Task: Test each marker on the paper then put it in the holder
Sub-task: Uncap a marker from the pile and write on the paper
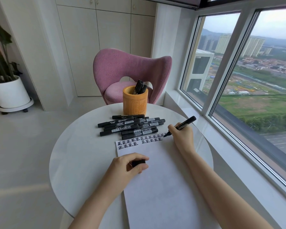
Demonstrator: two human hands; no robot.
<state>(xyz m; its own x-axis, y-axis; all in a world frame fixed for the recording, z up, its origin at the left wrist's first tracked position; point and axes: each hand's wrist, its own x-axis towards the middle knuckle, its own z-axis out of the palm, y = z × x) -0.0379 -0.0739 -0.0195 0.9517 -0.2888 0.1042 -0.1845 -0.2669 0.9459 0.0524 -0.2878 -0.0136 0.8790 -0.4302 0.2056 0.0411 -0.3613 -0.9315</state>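
Gripping the uncapped marker (186,123) in a pen hold, your right hand (182,135) puts the tip on the paper (158,187) at the right end of the top row of test marks (139,141), mid-right of frame. Left hand (130,164) rests on the sheet's upper left part, fingers curled round the cap (138,163).

Step in hand, as I read it: the test stroke. Two rows of characters run across the sheet top; the second is partial.

Next move probably needs you to lift the tip, bring cap and marker together and press the cap on square. Then carry it up-frame over the pile (130,128) to the holder (135,103), centre of frame near the table's (76,154) far edge. A few markers (139,86) stand in it, leaning right, so aim for the freer left side.

The pile lies just above the paper, apparently overlapping its top edge. Plenty look untested. Pink chair (122,66) sits behind the holder.
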